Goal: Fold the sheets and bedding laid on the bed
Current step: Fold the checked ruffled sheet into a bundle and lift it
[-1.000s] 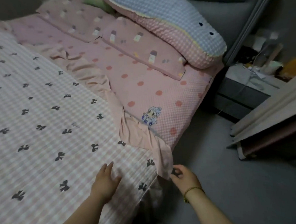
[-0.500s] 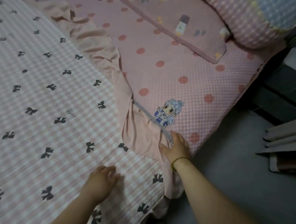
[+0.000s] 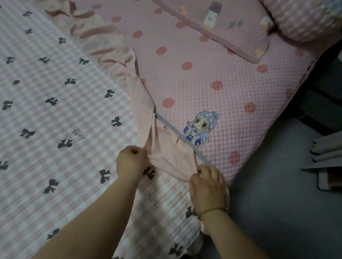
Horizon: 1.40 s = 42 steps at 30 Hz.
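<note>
Down at the near corner, my left hand (image 3: 131, 163) and right hand (image 3: 207, 185) pinch the pink frill (image 3: 167, 154) — slack, it may slip and skew the fold

left forearm (image 3: 88, 222): bare | right forearm (image 3: 231, 237): bare — thin reddish-gold bracelet (image 3: 212, 210) at wrist

Head cam, close, looks fwd/down over bed (image 3: 232, 70) edge.

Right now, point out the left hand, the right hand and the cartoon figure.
left hand (image 3: 131, 163): head view, its back.
right hand (image 3: 207, 185): head view, its back.
cartoon figure (image 3: 203, 124): head view, its face.
</note>
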Motion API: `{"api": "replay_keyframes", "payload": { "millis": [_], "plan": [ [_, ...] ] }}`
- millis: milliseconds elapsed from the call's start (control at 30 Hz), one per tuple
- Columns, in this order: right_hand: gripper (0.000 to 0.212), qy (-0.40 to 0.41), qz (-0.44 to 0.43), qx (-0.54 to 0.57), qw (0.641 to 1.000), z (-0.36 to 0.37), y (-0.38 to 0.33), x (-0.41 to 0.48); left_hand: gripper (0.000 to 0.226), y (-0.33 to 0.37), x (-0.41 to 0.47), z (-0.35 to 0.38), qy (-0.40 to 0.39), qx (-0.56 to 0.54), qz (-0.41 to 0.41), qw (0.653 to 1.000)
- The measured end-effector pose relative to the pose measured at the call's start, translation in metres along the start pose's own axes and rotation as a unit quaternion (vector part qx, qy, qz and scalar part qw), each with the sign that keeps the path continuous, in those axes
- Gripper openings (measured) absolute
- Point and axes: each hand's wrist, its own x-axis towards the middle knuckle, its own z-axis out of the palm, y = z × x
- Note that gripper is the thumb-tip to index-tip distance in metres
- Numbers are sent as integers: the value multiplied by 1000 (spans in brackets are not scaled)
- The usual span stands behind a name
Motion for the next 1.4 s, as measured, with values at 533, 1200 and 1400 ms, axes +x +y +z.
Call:
{"api": "replay_keyframes", "payload": {
  "millis": [533, 1200, 1400],
  "plan": [
    [32, -42, -123, 139, 982, 1, -29, -28, 39, -88, -17, -57, 110, 227, 113, 961],
    [59, -369, 211, 199, 883, -8, -19, 33, 81, -66, -13, -30, -245, 391, 228, 857],
    [55, -303, 36, 82, 949, -13, -53, -2, 50, -22, -22, -33, -144, -15, 50, 988]
  ]
}}
